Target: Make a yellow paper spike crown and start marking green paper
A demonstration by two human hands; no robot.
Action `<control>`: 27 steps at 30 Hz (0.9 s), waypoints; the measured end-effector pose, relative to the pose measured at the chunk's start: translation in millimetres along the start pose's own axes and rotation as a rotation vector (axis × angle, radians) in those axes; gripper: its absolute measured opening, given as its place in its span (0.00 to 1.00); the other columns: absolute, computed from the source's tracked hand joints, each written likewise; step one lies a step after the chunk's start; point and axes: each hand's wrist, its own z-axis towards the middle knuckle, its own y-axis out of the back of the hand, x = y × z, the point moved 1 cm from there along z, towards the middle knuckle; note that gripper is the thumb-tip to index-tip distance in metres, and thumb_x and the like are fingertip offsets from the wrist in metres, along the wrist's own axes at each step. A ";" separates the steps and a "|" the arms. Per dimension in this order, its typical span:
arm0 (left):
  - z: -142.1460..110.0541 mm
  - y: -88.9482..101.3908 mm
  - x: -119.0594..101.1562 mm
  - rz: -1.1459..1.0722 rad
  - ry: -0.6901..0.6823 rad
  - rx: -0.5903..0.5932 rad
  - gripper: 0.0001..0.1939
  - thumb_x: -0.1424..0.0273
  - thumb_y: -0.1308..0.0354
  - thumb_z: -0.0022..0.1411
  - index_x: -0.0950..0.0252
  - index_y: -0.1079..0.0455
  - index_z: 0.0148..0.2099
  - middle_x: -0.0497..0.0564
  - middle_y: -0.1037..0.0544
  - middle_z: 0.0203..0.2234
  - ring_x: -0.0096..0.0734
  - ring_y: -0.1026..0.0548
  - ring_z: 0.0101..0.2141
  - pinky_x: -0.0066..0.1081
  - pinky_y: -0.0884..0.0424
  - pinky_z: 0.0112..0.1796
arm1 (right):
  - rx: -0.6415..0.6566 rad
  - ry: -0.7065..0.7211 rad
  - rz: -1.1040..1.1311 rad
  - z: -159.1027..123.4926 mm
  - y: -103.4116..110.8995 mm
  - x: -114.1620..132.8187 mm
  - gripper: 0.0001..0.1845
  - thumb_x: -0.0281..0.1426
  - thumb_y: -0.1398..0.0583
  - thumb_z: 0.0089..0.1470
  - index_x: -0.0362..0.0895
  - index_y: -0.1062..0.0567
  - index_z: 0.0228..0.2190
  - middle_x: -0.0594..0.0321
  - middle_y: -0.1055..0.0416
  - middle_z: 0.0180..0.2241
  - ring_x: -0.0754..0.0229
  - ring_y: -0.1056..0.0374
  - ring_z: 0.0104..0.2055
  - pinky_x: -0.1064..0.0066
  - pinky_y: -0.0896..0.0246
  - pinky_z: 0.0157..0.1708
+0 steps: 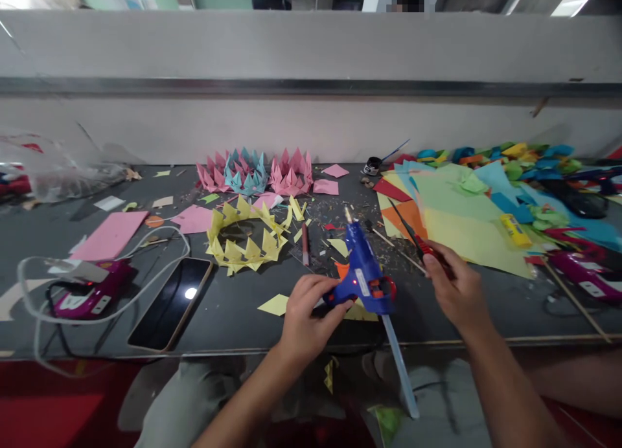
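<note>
My left hand grips the handle end of a blue hot glue gun, which has a small red light lit. Its nozzle points away from me, and a long pale glue stick sticks out of its back, past the table edge. In my right hand is a pair of red-handled scissors, the dark narrow blades pointing up and left; the fingers hide much of the handle. Left of the glue gun lies a ring-shaped yellow paper crown with folded points. A brownish-red pen-like stick lies beside it.
Pink and blue folded paper crowns stand at the back. Coloured paper sheets and a yellow glue stick tube lie right. A phone, a purple power strip and a looping white cable are left.
</note>
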 end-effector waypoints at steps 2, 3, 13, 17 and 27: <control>0.4 2.6 -2.0 0.101 -0.071 0.054 0.12 0.74 0.35 0.47 0.60 0.24 0.38 0.55 0.25 0.32 0.36 0.30 0.34 0.30 0.35 0.40 | -0.026 0.043 0.001 0.6 4.3 -3.1 0.23 0.45 0.48 0.54 0.44 0.29 0.44 0.54 0.27 0.41 0.52 0.30 0.40 0.62 0.35 0.40; 0.5 3.6 -0.6 0.155 -0.100 0.085 0.13 0.74 0.37 0.49 0.60 0.25 0.40 0.56 0.26 0.33 0.36 0.30 0.35 0.31 0.35 0.39 | -0.037 0.071 -0.001 1.1 6.8 -4.7 0.22 0.44 0.49 0.55 0.44 0.30 0.45 0.54 0.28 0.42 0.52 0.30 0.42 0.62 0.36 0.41; 0.3 1.6 23.0 0.786 -0.605 0.140 0.12 0.76 0.52 0.61 0.66 0.34 0.47 0.56 0.31 0.36 0.34 0.31 0.38 0.33 0.29 0.38 | -0.044 0.569 -0.347 10.5 30.9 -20.0 0.19 0.32 0.51 0.58 0.48 0.34 0.51 0.55 0.29 0.39 0.53 0.32 0.42 0.59 0.41 0.42; 0.8 -1.9 26.5 0.830 -0.654 0.156 0.12 0.79 0.53 0.60 0.67 0.35 0.46 0.55 0.32 0.36 0.34 0.32 0.38 0.33 0.29 0.38 | -0.014 0.618 -0.565 14.5 47.1 -11.5 0.19 0.28 0.51 0.58 0.49 0.34 0.50 0.55 0.29 0.38 0.53 0.33 0.40 0.60 0.44 0.40; -0.1 -2.6 34.3 0.867 -0.643 0.233 0.16 0.82 0.52 0.58 0.70 0.36 0.49 0.57 0.32 0.37 0.36 0.34 0.39 0.36 0.30 0.39 | 0.088 0.890 -0.956 19.0 75.0 14.6 0.18 0.24 0.52 0.56 0.43 0.25 0.41 0.56 0.28 0.32 0.54 0.34 0.32 0.63 0.47 0.32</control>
